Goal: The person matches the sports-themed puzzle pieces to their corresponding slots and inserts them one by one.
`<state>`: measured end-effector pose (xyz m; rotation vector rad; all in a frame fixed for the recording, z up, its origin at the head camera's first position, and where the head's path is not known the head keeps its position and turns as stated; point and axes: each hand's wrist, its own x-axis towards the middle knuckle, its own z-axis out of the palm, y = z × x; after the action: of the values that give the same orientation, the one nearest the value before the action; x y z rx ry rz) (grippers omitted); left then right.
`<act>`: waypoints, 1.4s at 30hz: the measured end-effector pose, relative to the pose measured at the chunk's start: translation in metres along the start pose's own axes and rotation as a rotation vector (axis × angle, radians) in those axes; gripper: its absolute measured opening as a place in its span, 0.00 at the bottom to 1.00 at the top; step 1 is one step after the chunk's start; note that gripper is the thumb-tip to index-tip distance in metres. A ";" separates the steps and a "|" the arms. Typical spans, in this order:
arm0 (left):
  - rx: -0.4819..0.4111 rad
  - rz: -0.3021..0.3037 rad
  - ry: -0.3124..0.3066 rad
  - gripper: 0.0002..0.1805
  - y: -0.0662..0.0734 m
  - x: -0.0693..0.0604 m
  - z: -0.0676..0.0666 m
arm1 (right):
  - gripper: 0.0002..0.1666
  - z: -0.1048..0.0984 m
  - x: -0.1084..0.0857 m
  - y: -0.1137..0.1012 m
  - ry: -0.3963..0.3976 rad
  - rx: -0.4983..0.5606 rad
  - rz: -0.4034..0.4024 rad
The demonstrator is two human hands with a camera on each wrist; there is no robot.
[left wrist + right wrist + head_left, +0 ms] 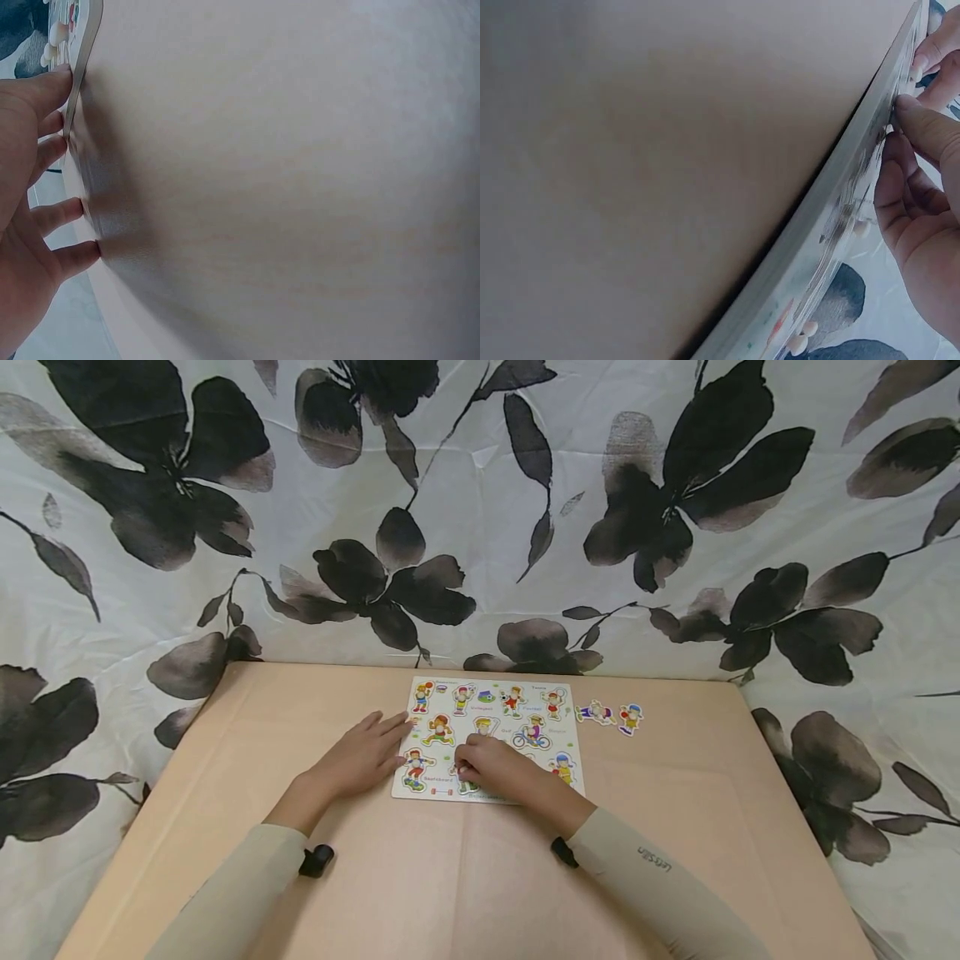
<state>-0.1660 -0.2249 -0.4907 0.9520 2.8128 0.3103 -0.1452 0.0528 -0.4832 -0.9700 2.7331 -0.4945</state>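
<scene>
A white puzzle board (408, 791) lies flat on the table, set with colourful sports-figure pieces that carry small pale knobs (799, 345). My left hand (360, 755) rests at the board's left edge, its fingers spread and extended, the thumb touching the rim in the left wrist view. Over the lower middle of the board, my right hand (498, 767) has its fingers curled. Its thumb and forefinger pinch close to the board's surface in the right wrist view, at a figure puzzle piece (467, 787) mostly covered by the hand.
Two loose figure pieces lie right of the board: one on its side (597, 713) by the board's edge, another (630, 719) just beyond. The tan table (465, 877) ends at the back against a floral cloth (480, 527).
</scene>
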 end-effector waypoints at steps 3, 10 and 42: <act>-0.003 -0.005 0.000 0.35 0.000 0.000 0.001 | 0.05 0.000 -0.002 0.002 0.003 0.003 -0.005; 0.005 -0.017 -0.008 0.35 0.000 0.000 0.001 | 0.08 -0.010 -0.015 0.012 0.068 0.062 0.000; -0.010 -0.024 0.009 0.36 -0.003 0.002 0.001 | 0.16 -0.048 -0.105 0.148 0.457 0.118 0.518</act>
<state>-0.1694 -0.2261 -0.4925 0.9159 2.8265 0.3260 -0.1640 0.2398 -0.4861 -0.0982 3.1329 -0.8406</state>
